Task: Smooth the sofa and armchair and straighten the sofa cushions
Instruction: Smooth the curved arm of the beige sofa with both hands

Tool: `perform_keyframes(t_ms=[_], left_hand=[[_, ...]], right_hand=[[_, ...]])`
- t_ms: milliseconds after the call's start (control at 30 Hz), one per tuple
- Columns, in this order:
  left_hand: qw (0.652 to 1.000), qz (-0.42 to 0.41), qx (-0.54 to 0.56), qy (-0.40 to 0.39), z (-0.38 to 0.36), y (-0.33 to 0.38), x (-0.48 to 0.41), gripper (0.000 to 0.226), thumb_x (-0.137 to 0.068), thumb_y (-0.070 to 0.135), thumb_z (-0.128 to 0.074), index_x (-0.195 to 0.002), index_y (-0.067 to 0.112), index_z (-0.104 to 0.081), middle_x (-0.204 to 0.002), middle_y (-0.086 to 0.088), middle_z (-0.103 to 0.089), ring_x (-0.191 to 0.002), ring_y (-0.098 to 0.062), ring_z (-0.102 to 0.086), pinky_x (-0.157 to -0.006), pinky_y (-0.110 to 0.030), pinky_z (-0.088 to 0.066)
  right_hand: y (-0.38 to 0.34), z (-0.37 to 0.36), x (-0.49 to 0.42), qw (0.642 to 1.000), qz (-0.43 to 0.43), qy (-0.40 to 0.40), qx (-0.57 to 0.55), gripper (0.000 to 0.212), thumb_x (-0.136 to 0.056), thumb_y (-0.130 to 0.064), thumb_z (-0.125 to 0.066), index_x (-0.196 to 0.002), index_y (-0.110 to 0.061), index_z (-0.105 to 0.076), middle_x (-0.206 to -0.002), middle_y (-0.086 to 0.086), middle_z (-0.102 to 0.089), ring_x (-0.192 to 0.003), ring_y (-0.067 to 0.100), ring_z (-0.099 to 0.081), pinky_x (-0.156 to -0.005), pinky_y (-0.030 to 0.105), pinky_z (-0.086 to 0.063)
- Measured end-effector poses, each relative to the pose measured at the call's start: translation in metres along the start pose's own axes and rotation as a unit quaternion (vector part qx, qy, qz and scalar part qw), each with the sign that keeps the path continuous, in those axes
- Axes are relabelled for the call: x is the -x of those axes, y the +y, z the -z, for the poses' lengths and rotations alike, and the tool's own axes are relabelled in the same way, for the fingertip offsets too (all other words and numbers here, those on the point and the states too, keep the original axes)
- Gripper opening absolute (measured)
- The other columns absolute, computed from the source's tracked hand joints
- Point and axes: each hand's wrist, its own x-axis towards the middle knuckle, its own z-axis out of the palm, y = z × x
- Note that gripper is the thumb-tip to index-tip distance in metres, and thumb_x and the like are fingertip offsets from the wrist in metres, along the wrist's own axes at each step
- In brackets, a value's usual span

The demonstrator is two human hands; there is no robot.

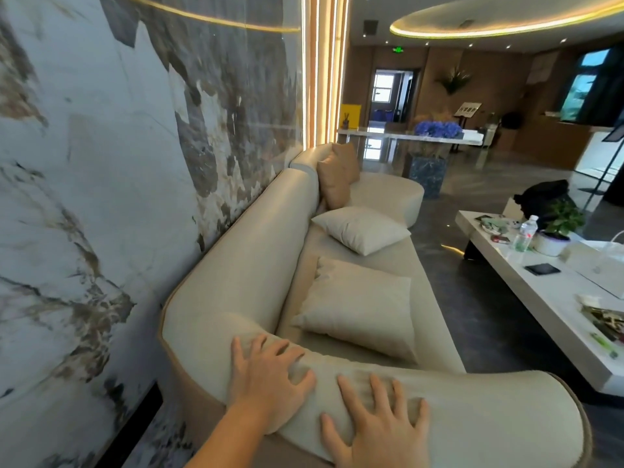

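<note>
**Both palms flat on the sofa arm**

We stand at the near end of the sofa, which runs away from us along the marble wall. Our left hand lies palm down on the rounded armrest, fingers spread and open, gripping nothing. Our right hand lies just beside it on the same armrest, also flat with fingers splayed, holding nothing. The fabric dents slightly under the fingertips of both hands.

On the seat, a cream cushion lies nearest us, tilted against the backrest. Beyond it a second cream cushion lies flat on the seat, turned at an angle. Further on, two tan cushions stand upright against the back, one leaning on the other, near the far rounded end of the sofa.

To the right, well apart from the sofa across a dark floor, stands a white table. It carries a water bottle, a potted plant, a dark phone and a black bag at its far end. A bunch of blue flowers sits on a counter in the background
</note>
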Motion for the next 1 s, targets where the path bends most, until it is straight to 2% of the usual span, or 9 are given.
perform_keyframes(t_ms=[300, 600, 633, 700, 733, 767, 867, 1000], left_hand=[[1.0, -0.021, -0.016, -0.003, 0.0, -0.033, -0.071, 0.064, -0.072, 0.076, -0.027, -0.126, 0.051, -0.05, -0.138, 0.025, -0.048, -0.136, -0.013, -0.027, -0.116, -0.058, 0.004], [0.999, -0.029, -0.028, -0.019, 0.001, -0.035, -0.074, 0.064, -0.075, 0.074, -0.024, -0.13, 0.051, -0.046, -0.141, 0.023, -0.044, -0.139, -0.014, -0.023, -0.117, -0.058, 0.005], [0.999, -0.029, -0.033, -0.024, 0.001, -0.035, -0.074, 0.064, -0.075, 0.073, -0.023, -0.13, 0.051, -0.045, -0.142, 0.022, -0.044, -0.139, -0.015, -0.023, -0.117, -0.059, 0.004], [0.998, -0.028, -0.043, -0.035, 0.002, -0.034, -0.076, 0.065, -0.076, 0.073, -0.021, -0.133, 0.05, -0.042, -0.146, 0.02, -0.042, -0.141, -0.017, -0.021, -0.116, -0.06, 0.004], [0.997, -0.03, -0.053, -0.047, 0.004, -0.034, -0.075, 0.065, -0.077, 0.072, -0.019, -0.135, 0.05, -0.04, -0.149, 0.018, -0.039, -0.143, -0.018, -0.019, -0.116, -0.06, 0.005], [0.995, -0.033, -0.064, -0.063, 0.005, -0.034, -0.075, 0.066, -0.078, 0.072, -0.017, -0.137, 0.05, -0.036, -0.151, 0.017, -0.036, -0.144, -0.019, -0.017, -0.116, -0.061, 0.005], [0.991, -0.033, -0.082, -0.097, 0.008, -0.03, -0.073, 0.066, -0.082, 0.071, -0.014, -0.142, 0.048, -0.028, -0.156, 0.014, -0.028, -0.147, -0.021, -0.01, -0.115, -0.062, 0.005], [0.985, -0.024, -0.095, -0.14, 0.011, -0.03, -0.073, 0.064, -0.085, 0.069, -0.016, -0.143, 0.046, -0.024, -0.158, 0.011, -0.024, -0.149, -0.024, -0.004, -0.114, -0.062, 0.011]], right_hand=[[-0.031, -0.026, -0.063, 0.999, 0.015, 0.037, 0.012, 0.06, -0.057, -0.073, -0.053, -0.105, -0.044, -0.076, -0.113, 0.015, -0.075, -0.108, 0.046, -0.066, -0.094, 0.075, -0.036], [-0.03, -0.031, -0.067, 0.996, 0.039, 0.073, 0.024, 0.064, -0.066, -0.073, -0.048, -0.117, -0.043, -0.071, -0.124, 0.016, -0.07, -0.115, 0.047, -0.061, -0.097, 0.074, -0.035], [-0.03, -0.031, -0.069, 0.997, 0.034, 0.06, 0.029, 0.066, -0.069, -0.075, -0.043, -0.124, -0.047, -0.065, -0.132, 0.016, -0.065, -0.123, 0.047, -0.056, -0.1, 0.075, -0.029], [-0.027, -0.032, -0.07, 0.997, 0.033, 0.005, 0.07, 0.074, -0.076, -0.081, -0.021, -0.145, -0.057, -0.032, -0.158, 0.012, -0.036, -0.145, 0.045, -0.025, -0.11, 0.072, -0.002], [-0.025, -0.034, -0.071, 0.996, 0.033, -0.038, 0.074, 0.079, -0.076, -0.082, -0.009, -0.15, -0.056, -0.013, -0.165, 0.009, -0.02, -0.15, 0.042, -0.009, -0.109, 0.071, 0.01], [-0.022, -0.034, -0.071, 0.994, 0.032, -0.072, 0.075, 0.081, -0.075, -0.082, -0.002, -0.151, -0.053, -0.002, -0.167, 0.008, -0.01, -0.151, 0.04, 0.001, -0.106, 0.071, 0.016], [-0.017, -0.021, -0.075, 0.985, 0.05, -0.142, 0.082, 0.08, -0.077, -0.08, 0.006, -0.151, -0.049, 0.01, -0.167, 0.009, 0.003, -0.15, 0.041, 0.01, -0.103, 0.072, 0.02], [-0.01, -0.002, -0.084, 0.956, 0.075, -0.275, 0.068, 0.068, -0.088, -0.072, -0.007, -0.148, -0.052, 0.018, -0.165, 0.009, 0.02, -0.147, 0.042, 0.024, -0.104, 0.071, 0.021]])
